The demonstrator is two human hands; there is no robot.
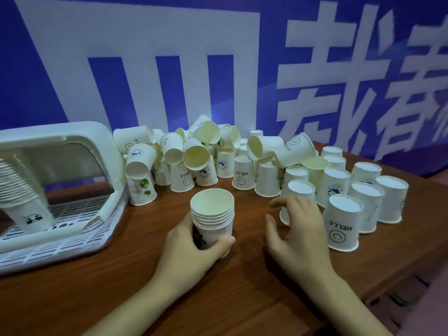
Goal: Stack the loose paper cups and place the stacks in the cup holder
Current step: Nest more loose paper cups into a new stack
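An upright stack of nested white paper cups (212, 215) is gripped by the left hand (194, 248) on the brown wooden table (218, 299). The right hand (297, 229), fingers spread and relaxed, is held over an inverted white paper cup (301, 190); nothing is grasped.

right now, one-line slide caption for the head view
Left hand grips a cup stack; right hand reaches toward upside-down cups.

You get soft, even light with a cool blue cast from the banner (145, 69), faint shadows under the cups (184, 175) on the table (121, 275), mild overall softness (worst at the blurred left edge), and wide-angle bending toward the corners.
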